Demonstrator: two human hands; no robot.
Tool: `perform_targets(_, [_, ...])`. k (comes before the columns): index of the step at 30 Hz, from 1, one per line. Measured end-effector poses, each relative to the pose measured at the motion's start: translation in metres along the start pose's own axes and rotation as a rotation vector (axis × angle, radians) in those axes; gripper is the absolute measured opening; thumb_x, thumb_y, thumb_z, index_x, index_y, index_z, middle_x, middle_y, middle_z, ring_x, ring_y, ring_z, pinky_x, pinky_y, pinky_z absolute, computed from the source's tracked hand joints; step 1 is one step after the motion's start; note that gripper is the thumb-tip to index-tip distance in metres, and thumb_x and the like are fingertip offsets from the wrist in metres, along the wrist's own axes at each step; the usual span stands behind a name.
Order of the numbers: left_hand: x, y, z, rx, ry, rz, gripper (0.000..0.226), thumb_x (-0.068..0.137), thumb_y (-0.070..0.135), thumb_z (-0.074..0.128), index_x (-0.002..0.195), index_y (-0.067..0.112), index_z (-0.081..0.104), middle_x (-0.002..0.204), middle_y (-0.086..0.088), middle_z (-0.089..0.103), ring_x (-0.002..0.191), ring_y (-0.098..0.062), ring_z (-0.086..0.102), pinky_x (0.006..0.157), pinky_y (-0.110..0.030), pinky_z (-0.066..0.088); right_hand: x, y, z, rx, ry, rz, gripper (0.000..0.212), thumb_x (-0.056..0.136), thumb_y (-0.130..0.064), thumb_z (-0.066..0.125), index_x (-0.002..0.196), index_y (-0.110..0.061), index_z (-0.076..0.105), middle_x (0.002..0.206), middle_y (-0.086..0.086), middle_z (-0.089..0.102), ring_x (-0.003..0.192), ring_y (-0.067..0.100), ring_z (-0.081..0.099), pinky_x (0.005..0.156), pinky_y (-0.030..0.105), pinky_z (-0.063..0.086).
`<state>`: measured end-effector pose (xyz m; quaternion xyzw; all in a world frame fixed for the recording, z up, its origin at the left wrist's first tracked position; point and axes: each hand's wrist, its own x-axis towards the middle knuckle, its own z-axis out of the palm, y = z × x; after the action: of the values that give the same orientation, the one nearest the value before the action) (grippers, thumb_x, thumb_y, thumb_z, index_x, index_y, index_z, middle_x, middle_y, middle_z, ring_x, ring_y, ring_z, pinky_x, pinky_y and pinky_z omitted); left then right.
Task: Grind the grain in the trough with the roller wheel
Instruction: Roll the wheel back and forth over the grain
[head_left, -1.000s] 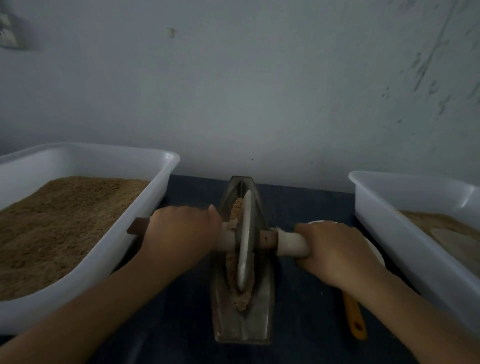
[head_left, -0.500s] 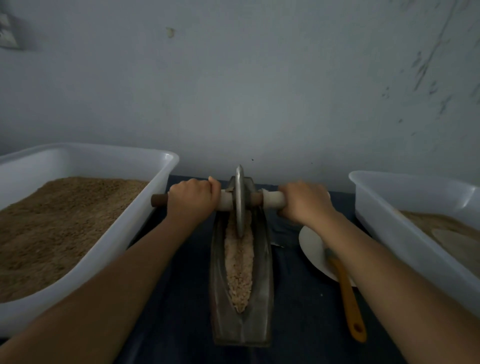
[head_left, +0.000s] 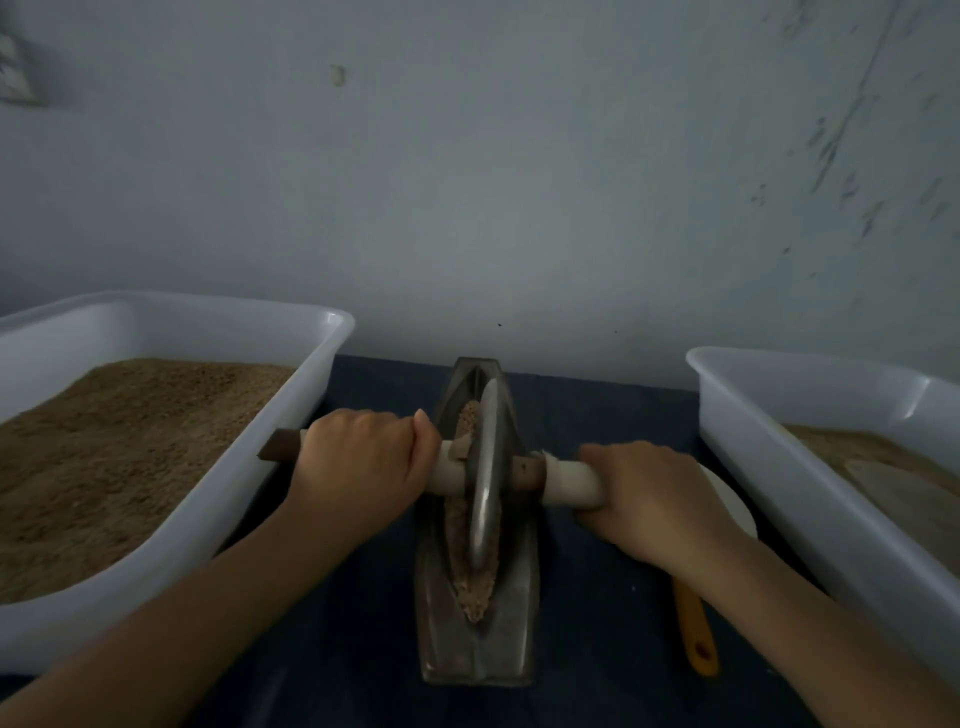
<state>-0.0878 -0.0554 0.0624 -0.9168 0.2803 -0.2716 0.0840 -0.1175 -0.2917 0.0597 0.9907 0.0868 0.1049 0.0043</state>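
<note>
A narrow metal trough (head_left: 475, 649) lies lengthwise on the dark table, with brown grain (head_left: 470, 587) along its groove. The metal roller wheel (head_left: 485, 478) stands upright in the groove near the trough's middle. Its axle handle runs left and right, wrapped in white. My left hand (head_left: 358, 467) grips the left handle, fingers curled over the top. My right hand (head_left: 654, 499) grips the right handle. Some grain clings to the handle beside the wheel.
A white tub (head_left: 223, 499) heaped with brown grain sits at the left. A second white tub (head_left: 810, 499) with grain stands at the right. A white plate (head_left: 735, 506) and an orange-handled utensil (head_left: 696, 634) lie under my right forearm. A grey wall rises behind.
The wheel rolled to the trough's far end half a second ago and has now come back toward me to the middle. Both hands kept their grip throughout.
</note>
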Motion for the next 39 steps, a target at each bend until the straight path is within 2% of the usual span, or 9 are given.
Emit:
perform_targets(3, [-0.005, 0.001, 0.001, -0.074, 0.044, -0.004, 0.032, 0.054, 0.005, 0.084, 0.069, 0.0, 0.057, 0.039, -0.003, 0.044, 0.025, -0.016, 0.039, 0.027, -0.023, 0.039, -0.005, -0.003, -0.005, -0.004, -0.023, -0.016, 0.021, 0.084, -0.041, 0.057, 0.081, -0.036, 0.038, 0.072, -0.013, 0.042, 0.067, 0.006, 0.04, 0.048, 0.017, 0.017])
perform_targets(6, [-0.003, -0.002, 0.011, 0.046, -0.028, -0.029, 0.037, 0.068, 0.01, 0.076, 0.096, -0.003, 0.056, 0.055, -0.007, 0.054, 0.039, -0.019, 0.05, 0.038, -0.024, 0.041, 0.002, -0.001, -0.004, -0.066, 0.041, -0.026, 0.021, 0.082, -0.043, 0.056, 0.075, -0.035, 0.039, 0.068, -0.011, 0.042, 0.064, 0.009, 0.041, 0.047, 0.02, 0.018])
perform_targets(9, [0.006, -0.005, 0.017, 0.038, 0.042, -0.048, 0.041, 0.051, -0.001, 0.082, 0.086, -0.01, 0.063, 0.046, -0.014, 0.051, 0.031, -0.023, 0.046, 0.036, -0.025, 0.037, 0.02, 0.003, 0.002, -0.08, 0.057, -0.017, 0.028, 0.08, -0.046, 0.058, 0.068, -0.033, 0.036, 0.063, -0.012, 0.039, 0.065, 0.012, 0.047, 0.048, 0.025, 0.021])
perform_targets(17, [0.048, -0.015, 0.035, 0.329, 0.126, -0.021, 0.048, 0.04, 0.01, 0.088, 0.083, -0.003, 0.071, 0.044, -0.01, 0.055, 0.032, -0.022, 0.05, 0.033, -0.023, 0.042, 0.071, 0.017, 0.015, -0.012, 0.022, 0.094, 0.018, 0.076, -0.037, 0.063, 0.077, -0.03, 0.047, 0.077, -0.005, 0.048, 0.079, 0.02, 0.054, 0.06, 0.028, 0.03])
perform_targets(22, [0.058, -0.019, 0.043, 0.3, 0.05, -0.052, 0.05, 0.082, 0.016, 0.066, 0.125, -0.004, 0.047, 0.082, -0.012, 0.066, 0.066, -0.025, 0.064, 0.054, -0.027, 0.047, 0.084, 0.017, 0.012, -0.047, 0.046, 0.069, 0.013, 0.078, -0.032, 0.061, 0.079, -0.026, 0.049, 0.091, 0.0, 0.061, 0.086, 0.024, 0.059, 0.06, 0.028, 0.031])
perform_targets(26, [0.048, -0.013, 0.035, 0.22, -0.03, -0.079, 0.054, 0.073, 0.014, 0.074, 0.116, -0.006, 0.05, 0.073, -0.012, 0.063, 0.055, -0.024, 0.06, 0.046, -0.027, 0.044, 0.068, 0.013, 0.011, -0.064, 0.041, 0.06, 0.015, 0.08, -0.036, 0.06, 0.08, -0.028, 0.047, 0.082, -0.003, 0.054, 0.078, 0.021, 0.055, 0.061, 0.028, 0.031])
perform_targets(30, [0.022, -0.006, 0.021, 0.064, 0.057, -0.047, 0.041, 0.046, 0.007, 0.087, 0.076, -0.006, 0.062, 0.042, -0.01, 0.049, 0.028, -0.019, 0.043, 0.035, -0.021, 0.035, 0.033, 0.005, 0.006, -0.044, 0.033, 0.033, 0.015, 0.082, -0.039, 0.057, 0.078, -0.032, 0.045, 0.078, -0.006, 0.053, 0.076, 0.017, 0.055, 0.059, 0.028, 0.033])
perform_targets(34, [0.002, -0.001, 0.012, -0.045, 0.114, -0.044, 0.016, 0.074, 0.015, 0.07, 0.069, 0.003, 0.06, 0.042, -0.003, 0.047, 0.03, -0.016, 0.042, 0.032, -0.022, 0.037, 0.0, -0.006, -0.007, -0.007, -0.026, 0.013, 0.016, 0.086, -0.039, 0.055, 0.081, -0.033, 0.041, 0.078, -0.01, 0.048, 0.07, 0.01, 0.046, 0.05, 0.021, 0.023])
perform_targets(39, [-0.01, -0.001, 0.003, -0.053, 0.039, -0.017, 0.026, 0.063, 0.013, 0.081, 0.078, 0.004, 0.061, 0.045, -0.001, 0.049, 0.031, -0.014, 0.045, 0.031, -0.025, 0.043, -0.009, -0.011, -0.019, -0.068, -0.173, -0.02, 0.022, 0.089, -0.034, 0.056, 0.107, -0.023, 0.053, 0.102, -0.003, 0.056, 0.098, 0.013, 0.057, 0.078, 0.024, 0.039])
